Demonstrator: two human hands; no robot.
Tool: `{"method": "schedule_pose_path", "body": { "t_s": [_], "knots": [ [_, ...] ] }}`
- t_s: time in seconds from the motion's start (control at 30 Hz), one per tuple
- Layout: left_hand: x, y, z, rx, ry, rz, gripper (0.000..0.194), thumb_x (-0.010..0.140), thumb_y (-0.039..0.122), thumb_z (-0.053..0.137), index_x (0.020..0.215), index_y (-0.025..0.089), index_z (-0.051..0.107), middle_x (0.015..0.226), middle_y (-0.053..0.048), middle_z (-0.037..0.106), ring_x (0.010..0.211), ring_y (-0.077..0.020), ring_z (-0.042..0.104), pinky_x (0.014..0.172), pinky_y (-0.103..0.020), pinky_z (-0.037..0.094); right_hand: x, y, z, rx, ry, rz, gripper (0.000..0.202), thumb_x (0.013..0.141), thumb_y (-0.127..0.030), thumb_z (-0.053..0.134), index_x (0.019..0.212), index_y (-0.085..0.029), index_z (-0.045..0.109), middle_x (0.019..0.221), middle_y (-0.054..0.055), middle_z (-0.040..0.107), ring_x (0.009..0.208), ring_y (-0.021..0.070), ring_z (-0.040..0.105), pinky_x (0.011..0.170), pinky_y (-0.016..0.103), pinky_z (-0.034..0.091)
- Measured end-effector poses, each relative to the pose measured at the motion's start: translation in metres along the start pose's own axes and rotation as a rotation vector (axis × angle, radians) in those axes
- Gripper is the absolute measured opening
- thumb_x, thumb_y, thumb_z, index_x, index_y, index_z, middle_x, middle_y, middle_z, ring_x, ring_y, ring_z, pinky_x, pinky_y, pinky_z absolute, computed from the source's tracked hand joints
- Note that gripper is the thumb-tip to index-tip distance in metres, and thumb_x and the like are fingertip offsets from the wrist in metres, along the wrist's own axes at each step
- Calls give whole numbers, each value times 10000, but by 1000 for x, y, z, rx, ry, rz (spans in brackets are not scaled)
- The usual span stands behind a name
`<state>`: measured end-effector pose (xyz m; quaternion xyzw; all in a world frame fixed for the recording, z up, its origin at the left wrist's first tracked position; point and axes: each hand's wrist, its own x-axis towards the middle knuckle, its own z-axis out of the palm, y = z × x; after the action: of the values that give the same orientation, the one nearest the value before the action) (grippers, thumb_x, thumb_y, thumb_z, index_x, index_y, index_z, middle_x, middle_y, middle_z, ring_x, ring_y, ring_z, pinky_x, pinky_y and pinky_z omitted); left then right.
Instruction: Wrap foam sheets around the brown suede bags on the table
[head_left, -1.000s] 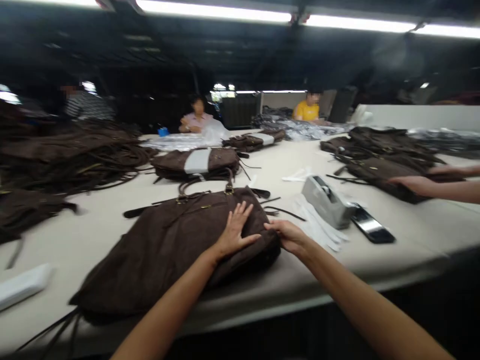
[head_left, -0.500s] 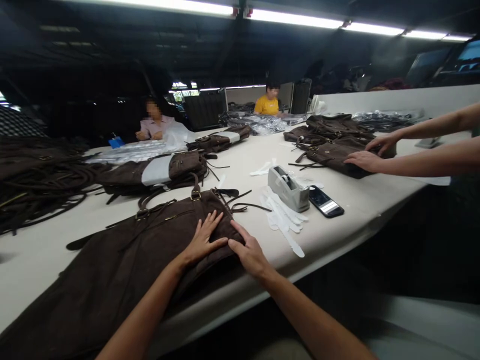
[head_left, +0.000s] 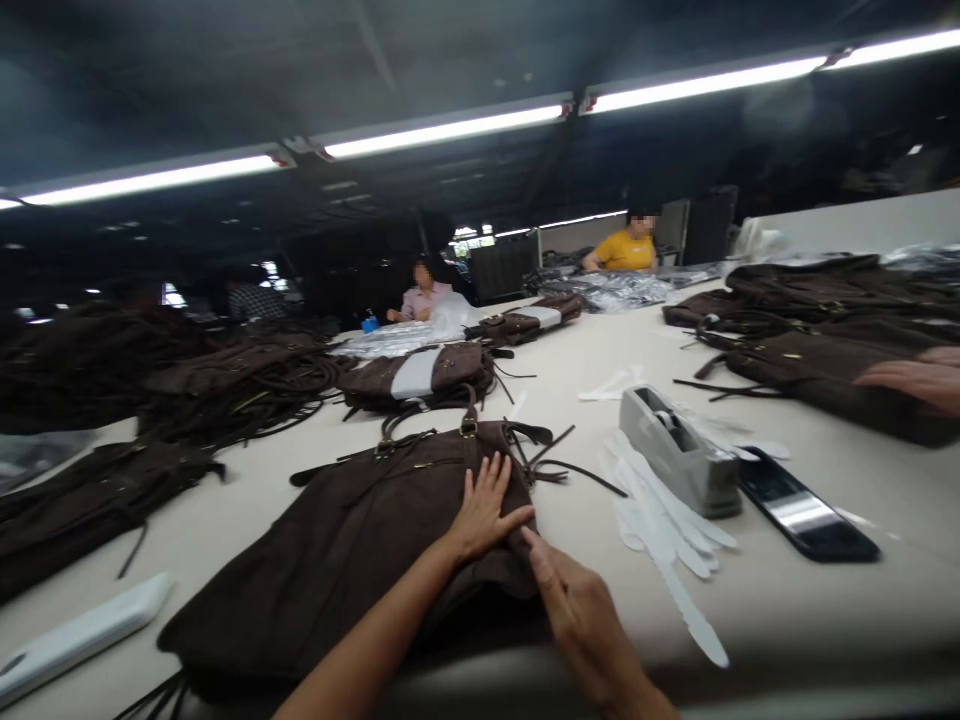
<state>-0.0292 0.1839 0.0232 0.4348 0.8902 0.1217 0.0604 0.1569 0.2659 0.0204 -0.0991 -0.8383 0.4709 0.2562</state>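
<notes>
A dark brown bag (head_left: 337,540) lies on the table in front of me, its handles and thin straps toward the far side. My left hand (head_left: 484,510) rests flat on the bag near its right end, fingers spread. At the bag's right edge is my right hand (head_left: 574,590), thumb side against the fabric; its fingers look stretched, partly hidden behind the hand. Right of the hands are a grey tape dispenser (head_left: 679,450), white paper strips (head_left: 664,520) and a black phone (head_left: 810,510).
Another brown bag with a white band (head_left: 416,373) lies behind mine. Brown bags (head_left: 240,375) are piled at left, near a white object (head_left: 82,635). At right, another person's hand (head_left: 919,378) touches a bag (head_left: 825,370). Two people sit across the table (head_left: 622,335).
The view has turned left and tilted, so things appear farther right and more of the left side shows. Both hands remain at the bag's right end.
</notes>
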Motion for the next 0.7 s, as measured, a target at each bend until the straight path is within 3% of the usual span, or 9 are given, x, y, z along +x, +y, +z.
{"method": "schedule_pose_path", "body": {
  "t_s": [0.1, 0.17, 0.27, 0.33, 0.47, 0.57, 0.7],
  "knots": [
    [-3, 0, -2, -29, -3, 9, 930, 838, 762, 328, 1539, 209, 68, 1609, -124, 38, 1483, -292, -22, 1183, -588, 15, 56, 7, -19, -69, 48, 52, 365, 954, -301, 400, 1124, -193, 704, 1112, 105, 702, 1008, 254, 664, 907, 378, 507],
    [-5, 0, -3, -65, -3, 9, 953, 820, 777, 348, 1539, 218, 67, 1609, -125, 34, 1482, -298, -23, 1181, -596, 4, 101, 16, -18, -146, 60, 64, 305, 866, -178, 457, 1004, -170, 729, 1071, 129, 697, 962, 256, 658, 901, 380, 484],
    [-6, 0, -5, -115, -1, 13, 998, 795, 793, 376, 1539, 208, 59, 1607, -130, 28, 1482, -297, -30, 1183, -589, -30, 158, 29, -1, -101, -215, 174, 272, 740, -55, 484, 752, -168, 731, 817, 115, 708, 781, 225, 663, 759, 326, 505],
    [-7, -2, -5, -136, 3, 15, 1005, 794, 796, 374, 1539, 202, 54, 1607, -125, 18, 1484, -289, -33, 1185, -577, -46, 182, 34, 12, -36, -406, 215, 246, 709, -43, 507, 667, -165, 716, 670, 80, 686, 618, 193, 635, 609, 285, 497],
    [-4, -7, -3, -160, 4, 21, 1001, 807, 783, 371, 1540, 184, 42, 1608, -120, -2, 1484, -276, -42, 1192, -555, -46, 200, 37, 29, -51, -493, 108, 161, 750, -107, 583, 712, -146, 734, 697, 70, 698, 604, 185, 626, 548, 261, 477],
    [-2, -11, 3, -147, 31, 18, 985, 827, 755, 379, 1539, 155, 57, 1606, -143, 26, 1487, -270, -15, 1198, -538, -27, 197, 40, 35, -157, -401, 57, 116, 765, -124, 623, 748, -142, 736, 789, 88, 703, 761, 211, 644, 671, 274, 486],
    [3, -17, 11, -102, 94, 34, 888, 869, 684, 403, 1534, 169, 119, 1606, -147, 93, 1487, -278, 49, 1191, -565, 9, 198, 53, 37, -345, -251, 101, 148, 831, -174, 617, 913, -148, 737, 1032, 126, 681, 971, 228, 616, 853, 290, 448]
  ]
}}
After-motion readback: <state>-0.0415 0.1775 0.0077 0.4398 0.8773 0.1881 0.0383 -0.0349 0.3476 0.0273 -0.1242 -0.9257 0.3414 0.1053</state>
